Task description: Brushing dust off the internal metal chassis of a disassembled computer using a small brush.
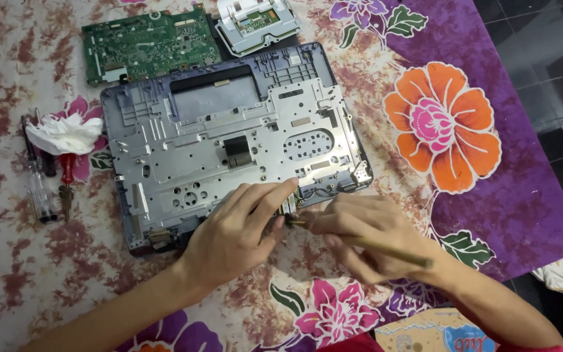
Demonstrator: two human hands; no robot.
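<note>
Laptop base chassis (229, 137) lies inside-up on the floral cloth-covered surface (503, 195), bare metal frame exposed. Left hand (239, 228) rests half-curled on the chassis's near edge, fingertips pinching a small part (289, 207) there. Right hand (363, 234) is closed around a thin brass-coloured tool (386, 251), tip meeting that same spot. Judged: detail work at the near edge; the next move needs a steady tip. Green circuit board (148, 42) and screwdrivers (50, 182) lie apart.

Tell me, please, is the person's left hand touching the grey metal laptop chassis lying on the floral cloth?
Touching. The head view shows the left hand resting on the near edge of the grey metal laptop chassis, its fingers pressed on a small part there.
</note>
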